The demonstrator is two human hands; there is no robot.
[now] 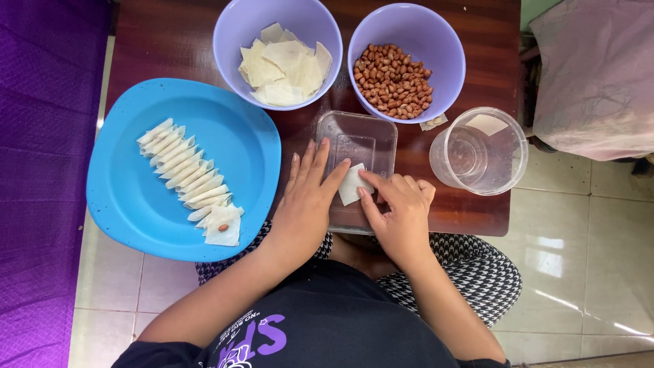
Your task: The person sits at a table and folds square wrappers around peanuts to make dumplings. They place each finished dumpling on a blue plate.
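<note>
At the far left a purple cloth (41,170) covers the floor beside the dark wooden bench (170,41). A round blue plate (136,218) overhangs the bench's left front edge; on it a slanting row of folded pale wrappers (180,167) runs down toward the near rim, ending in one flat wrapper with a single peanut (223,227) on it. Behind the plate stands a lavender bowl (231,27) heaped with loose square wrappers (283,65). To its right a second lavender bowl (449,48) holds red-brown peanuts (393,80).

In front of the two bowls lies a clear rectangular plastic tray (361,133), used as a work surface at the bench's near edge. The left hand (306,201) lies flat, fingers spread across the tray's left rim, its thumb pressing the left edge of a small white wrapper piece (351,184). The right hand (402,211) is curled just right of it, thumb and forefinger pinching the wrapper's right side, so the piece sits on the tray between both hands, touched by both.

Further right a clear plastic cup (480,150) stands near the bench's right edge, and a scrap of wrapper (433,123) lies just behind it. Beyond the bench is pale tiled floor (586,225), and a pinkish cloth (599,68) drapes something at the upper right. The person's checked trousers (477,266) show below the bench.
</note>
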